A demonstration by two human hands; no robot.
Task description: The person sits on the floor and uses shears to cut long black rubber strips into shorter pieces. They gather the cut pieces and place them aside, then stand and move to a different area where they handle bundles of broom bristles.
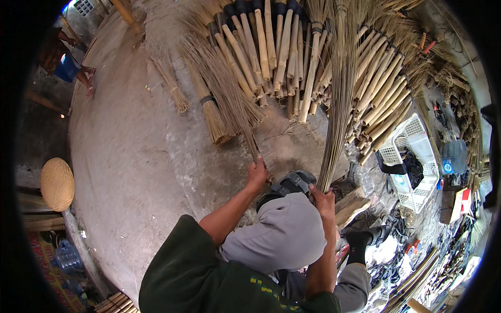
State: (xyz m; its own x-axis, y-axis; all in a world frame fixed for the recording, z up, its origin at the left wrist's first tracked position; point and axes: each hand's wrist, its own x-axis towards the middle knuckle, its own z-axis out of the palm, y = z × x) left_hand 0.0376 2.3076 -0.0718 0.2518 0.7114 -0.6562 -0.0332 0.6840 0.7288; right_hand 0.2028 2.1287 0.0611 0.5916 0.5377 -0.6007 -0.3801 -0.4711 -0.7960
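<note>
My left hand is closed around the narrow end of a thin bundle of brown broom fibers, which fans out away to the upper left. Wrapped round the lower end of a thicker bundle of fibers is my right hand; that bundle stretches far ahead, over the bamboo-handled brooms. Beneath the left bundle lies a fiber bundle bound with a dark band. A smaller tied bundle rests on the floor farther left.
A white plastic basket with dark contents stands at the right, beside a bluish water jug. Wood pieces lie near my right hand. At far left are a round woven tray and another person.
</note>
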